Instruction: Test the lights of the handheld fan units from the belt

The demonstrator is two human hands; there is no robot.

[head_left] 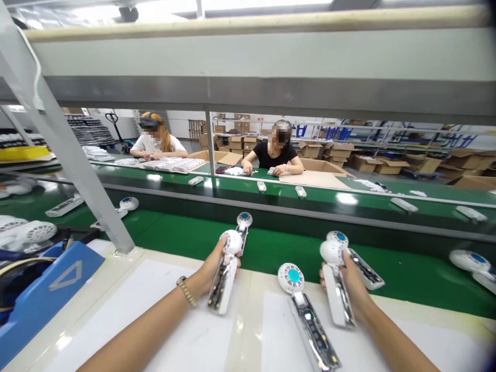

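Observation:
My left hand (212, 264), with a beaded bracelet at the wrist, is closed around a white handheld fan (231, 268), its round head up and its handle pointing down toward me. A similar fan (244, 219) lies just behind it on the green belt. Over on the right, my right hand (354, 284) grips another white fan (333, 281), also head up. Behind that hand, a fan (366, 268) with a clear-looking handle rests on the belt. Between my hands, a fan (291, 278) with a turquoise centre lies on the worktop; its handle shows circuitry and a small lit light.
More fans (470, 261) lie along the green conveyor belt (163, 232). A blue holder (58, 281) stands at left, beside a slanted metal post (77, 134). An overhead shelf (248, 57) crosses above. Two co-workers sit across the line, with cardboard boxes (366, 163) behind.

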